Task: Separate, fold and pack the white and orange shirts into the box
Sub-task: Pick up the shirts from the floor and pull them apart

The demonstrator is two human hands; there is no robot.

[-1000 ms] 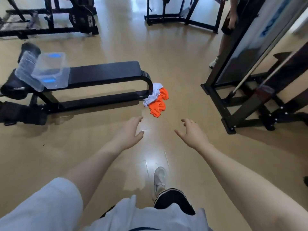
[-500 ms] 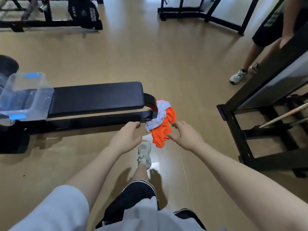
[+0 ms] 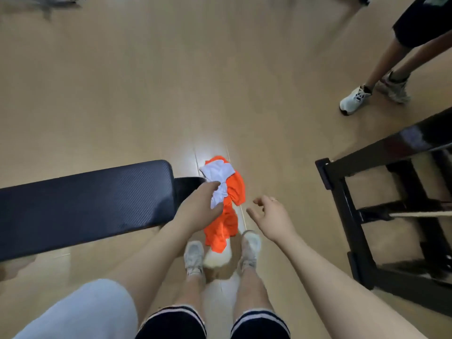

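The left hand (image 3: 199,209) pinches the white shirt (image 3: 219,178), while the orange shirt (image 3: 226,221) (hanging lengthwise below) lies just left of the open-fingered right hand (image 3: 271,217).

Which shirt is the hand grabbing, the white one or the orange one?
The white shirt. The left hand grips its bunched cloth, while the orange shirt hangs tangled beneath it. The right hand is open beside them and holds nothing.
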